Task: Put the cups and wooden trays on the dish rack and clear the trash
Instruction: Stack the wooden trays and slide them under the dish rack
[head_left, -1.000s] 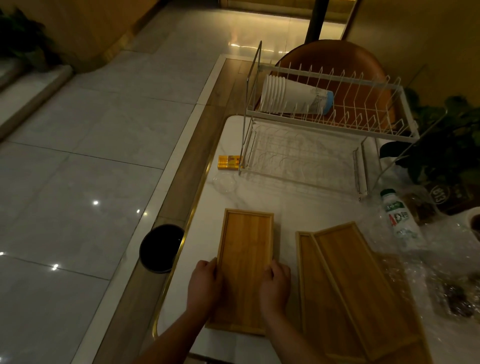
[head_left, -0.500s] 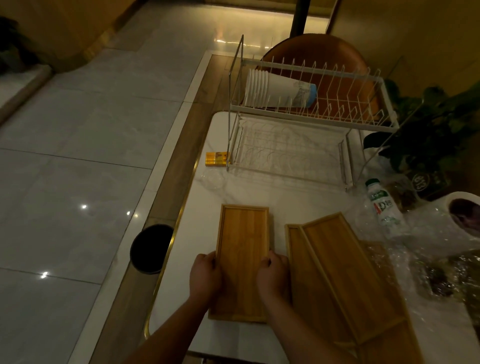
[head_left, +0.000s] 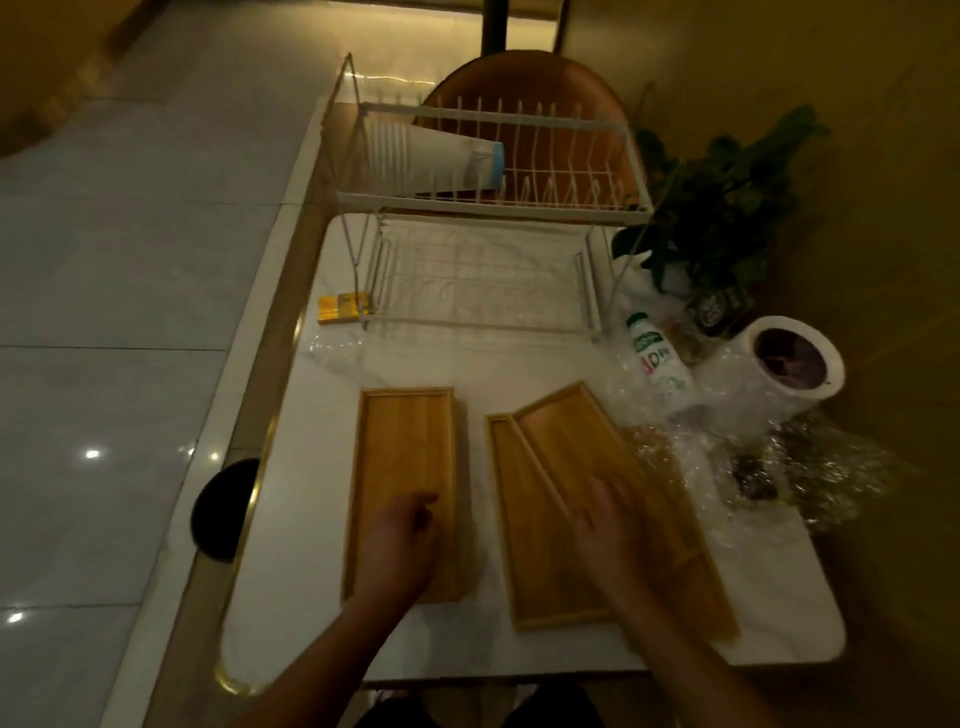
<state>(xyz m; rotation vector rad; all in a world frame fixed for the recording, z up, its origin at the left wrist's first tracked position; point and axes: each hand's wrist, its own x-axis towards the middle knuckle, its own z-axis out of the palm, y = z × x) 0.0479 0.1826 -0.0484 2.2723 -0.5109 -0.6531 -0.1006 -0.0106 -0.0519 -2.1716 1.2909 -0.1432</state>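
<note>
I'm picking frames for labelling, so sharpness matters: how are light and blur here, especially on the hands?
Head view: dim warm yellow light; the right hand is motion-smeared over the two stacked bamboo trays, the left hand only slightly soft; small glare spots on the glossy grey floor tiles; the crumpled clear plastic wrap glints; wide-angle distortion curves the edge of the white table.

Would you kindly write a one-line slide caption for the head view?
The left hand over one tray, the right hand over two stacked trays; cups lie on the rack's upper tier.

Dim warm light covers glossy floor tiles (head_left: 130, 260), white table (head_left: 306, 519) and brown chair (head_left: 519, 73).
</note>
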